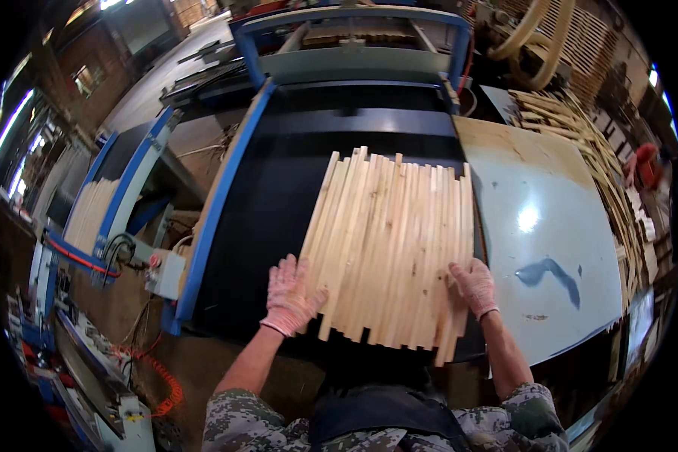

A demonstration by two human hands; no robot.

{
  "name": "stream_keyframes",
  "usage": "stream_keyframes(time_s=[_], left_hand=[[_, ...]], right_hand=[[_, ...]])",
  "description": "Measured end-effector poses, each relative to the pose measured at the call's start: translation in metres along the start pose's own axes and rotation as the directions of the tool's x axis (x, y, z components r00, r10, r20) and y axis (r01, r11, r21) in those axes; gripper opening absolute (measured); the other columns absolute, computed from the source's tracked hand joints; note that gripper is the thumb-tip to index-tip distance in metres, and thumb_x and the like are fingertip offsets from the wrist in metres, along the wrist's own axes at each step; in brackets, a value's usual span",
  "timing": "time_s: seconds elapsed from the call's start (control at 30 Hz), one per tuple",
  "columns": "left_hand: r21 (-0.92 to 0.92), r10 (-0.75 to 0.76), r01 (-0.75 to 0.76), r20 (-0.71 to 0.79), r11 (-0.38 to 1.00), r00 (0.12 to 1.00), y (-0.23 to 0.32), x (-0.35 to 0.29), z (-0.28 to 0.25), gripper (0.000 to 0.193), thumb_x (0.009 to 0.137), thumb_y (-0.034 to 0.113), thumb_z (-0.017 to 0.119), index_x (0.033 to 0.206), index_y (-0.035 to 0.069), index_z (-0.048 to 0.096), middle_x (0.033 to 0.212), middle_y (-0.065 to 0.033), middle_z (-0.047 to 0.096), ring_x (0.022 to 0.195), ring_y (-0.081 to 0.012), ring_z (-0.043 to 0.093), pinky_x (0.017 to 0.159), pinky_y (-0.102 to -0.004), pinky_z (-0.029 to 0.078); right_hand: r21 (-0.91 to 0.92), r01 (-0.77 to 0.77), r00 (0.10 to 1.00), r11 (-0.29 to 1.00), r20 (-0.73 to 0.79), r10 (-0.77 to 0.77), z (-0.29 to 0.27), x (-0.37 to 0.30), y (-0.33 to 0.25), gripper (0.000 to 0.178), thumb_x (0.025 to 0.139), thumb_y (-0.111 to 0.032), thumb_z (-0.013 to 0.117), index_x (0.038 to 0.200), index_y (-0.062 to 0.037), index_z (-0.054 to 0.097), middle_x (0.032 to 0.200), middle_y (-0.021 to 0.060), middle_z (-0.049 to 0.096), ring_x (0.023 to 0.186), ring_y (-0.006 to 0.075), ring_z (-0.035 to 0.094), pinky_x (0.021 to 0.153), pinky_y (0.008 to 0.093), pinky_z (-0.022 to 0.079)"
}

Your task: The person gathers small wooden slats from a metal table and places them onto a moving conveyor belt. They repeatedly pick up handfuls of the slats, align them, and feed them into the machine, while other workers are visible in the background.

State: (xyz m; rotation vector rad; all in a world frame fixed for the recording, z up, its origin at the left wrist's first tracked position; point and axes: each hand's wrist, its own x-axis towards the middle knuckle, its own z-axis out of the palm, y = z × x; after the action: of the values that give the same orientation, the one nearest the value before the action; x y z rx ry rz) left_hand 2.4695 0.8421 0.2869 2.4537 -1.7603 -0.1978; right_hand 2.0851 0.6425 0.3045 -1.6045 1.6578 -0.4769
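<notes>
Here, wooden strips (388, 248) laid side by side on the black belt (237, 248) are touched by the gloved left hand (291, 297), fingers spread at their left edge, and the right hand (476, 288), opened over their right edge.

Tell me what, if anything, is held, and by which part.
Left hand and right hand touch the wooden strips at opposite sides, nearer half; firm hold unclear.
</notes>
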Motion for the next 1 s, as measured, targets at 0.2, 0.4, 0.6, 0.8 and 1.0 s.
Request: stream_keyframes(time_s=[0.2, 0.4, 0.6, 0.8, 1.0], left_hand=[[0.085, -0.285, 0.294, -0.099, 0.952, 0.953, -0.063, -0.008, 0.011, 0.102, 0.099, 0.066, 0.058, 0.168, -0.004, 0.030, 0.176, -0.0312, 0.024, 0.166, -0.0469, 0.016, 0.136, -0.0561, 0.005], [0.011, -0.349, 0.351, -0.086, 0.936, 0.933, -0.099, -0.008, -0.009, 0.102, 0.100, 0.066, 0.057, 0.170, -0.003, 0.027, 0.178, -0.0267, 0.023, 0.167, -0.0397, 0.016, 0.137, -0.0527, 0.003], [0.108, -0.043, 0.108, -0.482, 0.988, 0.875, -0.135, -0.010, 0.028, 0.070, 0.096, 0.044, 0.077, 0.145, -0.003, 0.059, 0.148, -0.0253, 0.062, 0.141, -0.0449, 0.054, 0.123, -0.0553, 0.040], [-0.011, -0.037, 0.036, -0.503, 0.999, 0.864, -0.223, 0.018, 0.013, 0.057, 0.104, 0.033, 0.069, 0.145, -0.006, 0.061, 0.150, -0.0252, 0.062, 0.137, -0.0404, 0.059, 0.119, -0.0503, 0.047], [-0.913, 0.560, 0.259, 0.040, -0.317, 0.827, -0.041, -0.006, -0.008, 0.043, 0.110, 0.025, 0.059, 0.136, -0.007, 0.069, 0.143, -0.0213, 0.068, 0.124, -0.0334, 0.068, 0.110, -0.0471, 0.055]], right_hand=[[-0.013, 0.195, 0.967, 0.981, 0.169, -0.191, 0.076, 0.022, -0.036, 0.061, 0.093, -0.050, 0.077, 0.126, 0.0008, 0.070, 0.115, 0.0258, 0.077, 0.111, 0.0404, 0.074, 0.096, 0.0465, 0.055], [0.329, 0.367, 0.879, 0.870, 0.184, -0.440, 0.168, 0.000, -0.076, 0.099, 0.098, -0.044, 0.077, 0.168, 0.0055, 0.027, 0.158, 0.0270, 0.055, 0.148, 0.0351, 0.053, 0.122, 0.0382, 0.041], [0.713, 0.115, 0.823, 0.692, 0.322, -0.469, 0.171, -0.012, -0.072, 0.074, 0.108, -0.009, 0.065, 0.172, -0.0041, 0.029, 0.166, 0.0132, 0.049, 0.145, 0.0188, 0.051, 0.121, 0.0346, 0.042], [0.755, 0.150, 0.747, 0.638, 0.337, -0.574, 0.206, -0.089, -0.090, 0.061, 0.106, -0.022, 0.068, 0.161, -0.0059, 0.047, 0.151, 0.0072, 0.056, 0.139, 0.0178, 0.051, 0.121, 0.0343, 0.039], [0.752, 0.255, 0.620, 0.608, 0.355, -0.700, 0.230, -0.152, 0.072, 0.018, 0.102, -0.021, 0.066, 0.109, -0.0045, 0.062, 0.090, -0.0007, 0.054, 0.085, 0.0110, 0.047, 0.076, 0.0327, 0.045]])
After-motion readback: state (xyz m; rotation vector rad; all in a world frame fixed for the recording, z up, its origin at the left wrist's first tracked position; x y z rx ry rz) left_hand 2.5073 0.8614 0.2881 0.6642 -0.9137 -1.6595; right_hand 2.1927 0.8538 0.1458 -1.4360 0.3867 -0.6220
